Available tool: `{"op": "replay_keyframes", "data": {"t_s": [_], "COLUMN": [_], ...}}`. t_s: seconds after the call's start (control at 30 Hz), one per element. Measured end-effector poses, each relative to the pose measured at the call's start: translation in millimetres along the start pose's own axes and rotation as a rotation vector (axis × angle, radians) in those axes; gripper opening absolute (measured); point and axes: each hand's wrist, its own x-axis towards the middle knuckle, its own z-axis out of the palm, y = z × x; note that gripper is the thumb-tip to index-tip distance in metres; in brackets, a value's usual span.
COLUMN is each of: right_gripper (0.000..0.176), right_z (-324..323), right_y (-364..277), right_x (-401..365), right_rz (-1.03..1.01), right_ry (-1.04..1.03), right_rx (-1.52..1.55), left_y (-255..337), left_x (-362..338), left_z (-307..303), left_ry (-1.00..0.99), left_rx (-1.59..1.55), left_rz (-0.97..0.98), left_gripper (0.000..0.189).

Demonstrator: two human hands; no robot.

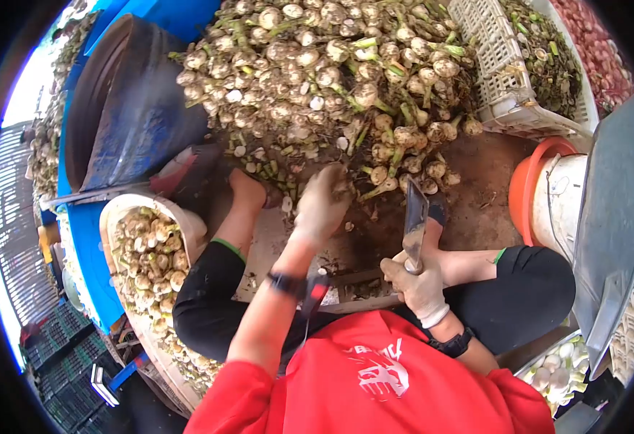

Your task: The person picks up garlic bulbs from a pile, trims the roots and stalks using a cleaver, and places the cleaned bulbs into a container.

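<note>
My left hand (pixel 324 201), in a pale, dirty glove, is in front of the near edge of a heap of muddy garlic bulbs (pixel 317 58). Its fingers are curled around a soil-covered garlic bulb (pixel 343 188), only partly visible. In my right hand (pixel 419 291), also gloved, a broad-bladed knife (pixel 415 220) is gripped by its handle, blade pointing up and away from me. Several bulbs with green stems (pixel 396 155) lie on the ground just beyond the blade. Cut stem pieces (pixel 277 170) are scattered left of my left hand.
A pale tub of garlic bulbs (pixel 194 231) stands at my left, below a large blue, rusty drum (pixel 147 108). To the right are a white crate (pixel 501 65), an orange basin (pixel 534 192) against a white bucket (pixel 559 202), and a grey metal sheet (pixel 610 210). Trimmed bulbs (pixel 559 369) lie lower right.
</note>
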Motion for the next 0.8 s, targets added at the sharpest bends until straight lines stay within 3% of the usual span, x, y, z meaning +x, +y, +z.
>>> {"op": "replay_keyframes", "data": {"t_s": [0.07, 0.13, 0.23, 0.27, 0.33, 0.4, 0.47, 0.57, 0.63, 0.7, 0.73, 0.77, 0.8], "right_gripper": [0.022, 0.022, 0.021, 0.021, 0.021, 0.021, 0.022, 0.022, 0.021, 0.020, 0.020, 0.020, 0.020], "right_z": [-3, -3, -4, -6, -7, -6, -7, -10, -10, -9, -8, -5, -3], "right_y": [2, 4, 9, 6, -1, 0, 6, 8, 16, 14, 13, 12, 11], "right_x": [4, 8, 13, 14, 14, 17, 17, 21, 15, 15, 15, 14, 15], "right_rz": [0.005, 0.007, -0.068, -0.063, -0.017, -0.021, 0.037, -0.006, 0.000, -0.016, -0.029, -0.034, -0.075], "right_ry": [0.022, 0.038, 0.105, 0.111, 0.076, 0.055, 0.031, 0.027, 0.043, 0.056, 0.072, 0.083, 0.103], "right_rx": [0.000, 0.002, -0.124, -0.128, -0.137, -0.101, -0.055, -0.121, -0.116, -0.144, -0.163, -0.169, -0.185], "left_y": [-7, -17, -37, -43, -48, -95, -121, -103, -81, -32, -21, -26, -28], "left_x": [69, 128, 159, 161, 139, 105, 51, 19, 41, 96, 122, 146, 156], "left_z": [49, 75, 90, 90, 88, 94, 88, 69, 70, 64, 73, 88, 92], "left_ry": [-0.041, -0.213, -0.275, -0.335, -0.241, -0.184, -0.119, 0.052, 0.226, -0.032, -0.071, -0.181, -0.180], "left_rx": [0.315, 0.535, 0.526, 0.505, 0.491, 0.482, 0.426, 0.247, 0.282, 0.367, 0.538, 0.729, 0.717], "left_rz": [-0.150, -0.389, -0.491, -0.485, -0.407, -0.342, -0.425, -0.430, -0.154, -0.267, -0.222, -0.251, -0.240], "left_gripper": [0.060, 0.075, 0.075, 0.074, 0.064, 0.062, 0.059, 0.047, 0.045, 0.053, 0.061, 0.070, 0.070]}}
